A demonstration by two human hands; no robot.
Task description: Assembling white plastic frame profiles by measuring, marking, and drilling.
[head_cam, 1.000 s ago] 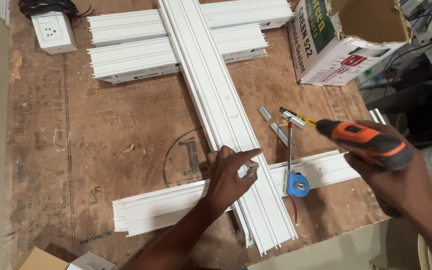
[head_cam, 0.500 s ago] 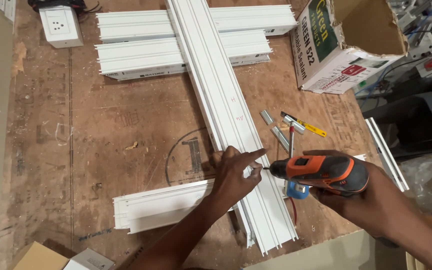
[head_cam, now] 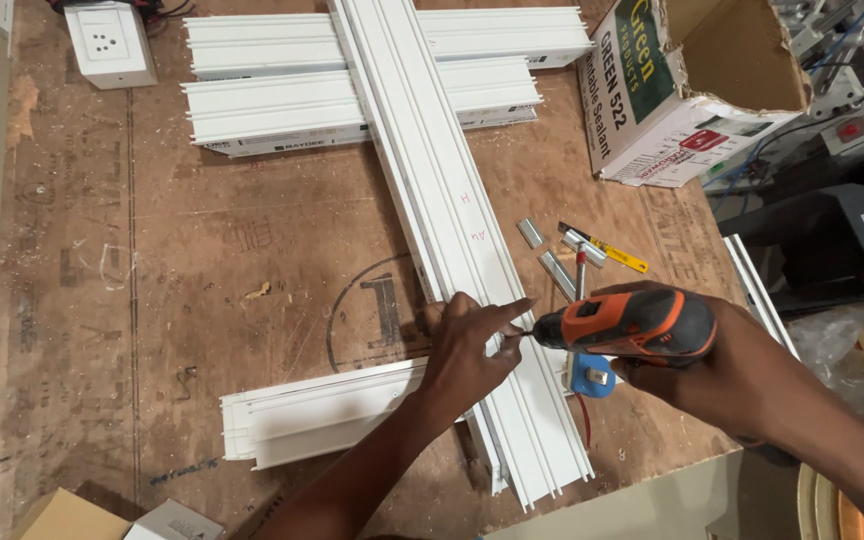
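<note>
My right hand [head_cam: 722, 365] grips an orange and black cordless drill [head_cam: 632, 322], held level with its bit pointing left. The bit tip meets my left hand [head_cam: 470, 345], whose fingers pinch something small at the tip; the small part itself is too tiny to make out. My left hand rests on a long white plastic profile [head_cam: 432, 200] that runs from the table's far edge to the near edge. A shorter white profile [head_cam: 322, 410] lies crosswise under it, below my left forearm.
Two more white profiles [head_cam: 282, 90] lie crosswise at the far end. A white socket box [head_cam: 110, 42] sits far left, an open cardboard box [head_cam: 692, 90] far right. Small metal pieces [head_cam: 552, 265], a yellow-handled tool [head_cam: 607, 248] and a blue tape measure [head_cam: 592, 375] lie by the drill. The table's right edge drops to machines.
My right hand has brought the drill down and left, from beside the table edge to my left hand's fingertips. My left hand stayed on the long profile, fingers now stretched toward the bit.
</note>
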